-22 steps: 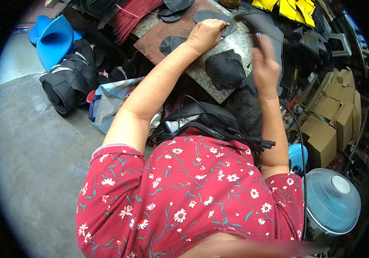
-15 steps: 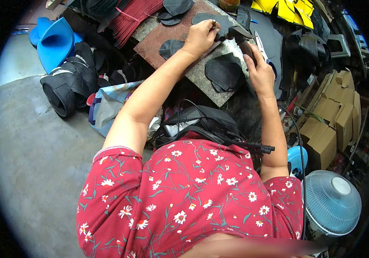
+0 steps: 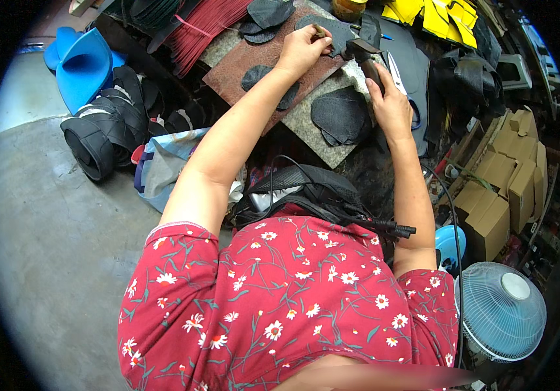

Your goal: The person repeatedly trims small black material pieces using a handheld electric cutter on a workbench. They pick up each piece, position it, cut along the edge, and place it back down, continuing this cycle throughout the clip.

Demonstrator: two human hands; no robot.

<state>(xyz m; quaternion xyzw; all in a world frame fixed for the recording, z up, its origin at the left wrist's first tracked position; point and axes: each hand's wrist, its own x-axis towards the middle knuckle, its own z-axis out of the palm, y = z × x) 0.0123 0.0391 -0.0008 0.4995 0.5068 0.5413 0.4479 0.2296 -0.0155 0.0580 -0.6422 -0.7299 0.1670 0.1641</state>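
My left hand (image 3: 301, 52) pinches a short, brownish metal piece (image 3: 319, 30) over a flat black textured sheet piece (image 3: 340, 34). This sheet lies on a reddish-brown board (image 3: 244, 73) at the far edge of my reach. My right hand (image 3: 391, 107) grips the dark handle of a hammer (image 3: 372, 70). The hammer's head (image 3: 360, 47) is just right of my left fingertips, apart from them. Nearest to my right hand, a stack of rounded black pieces (image 3: 340, 114) rests on a speckled stone slab (image 3: 322, 148). Another black piece (image 3: 260, 76) lies beside my left wrist.
Scissors (image 3: 394, 70) lie right of the hammer. Red strips (image 3: 205, 32) and more black pieces (image 3: 271, 11) lie at the back left, yellow pieces (image 3: 433, 19) at the back right. Cartons (image 3: 488, 189) and a fan (image 3: 503, 313) stand to the right. A black bag (image 3: 299, 182) is before me.
My left hand has moved slightly left and back, its fingers more outstretched. A black piece right of my left forearm now shows. My right hand has shifted a little, still holding the hammer.
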